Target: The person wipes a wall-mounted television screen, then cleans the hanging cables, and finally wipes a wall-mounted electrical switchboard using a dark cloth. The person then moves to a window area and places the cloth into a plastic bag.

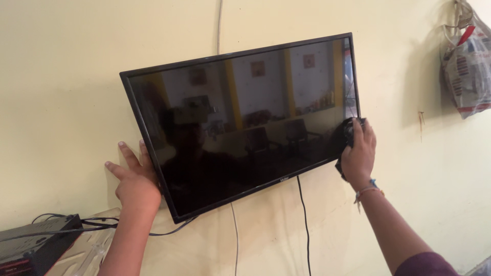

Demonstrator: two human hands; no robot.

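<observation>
Bracing the television (240, 128), left hand (134, 179) lies flat; right hand (359, 153) grip clamps dark cloth (349, 130)

This looks like a living room in a home. A flat television (240, 122) hangs on a plain cream wall (66, 61), its dark screen reflecting chairs and framed pictures. A set-top box (36, 248) sits below it, and a bag (468, 66) hangs on the wall.

Soft daylight, glossy reflections, slight blur
</observation>
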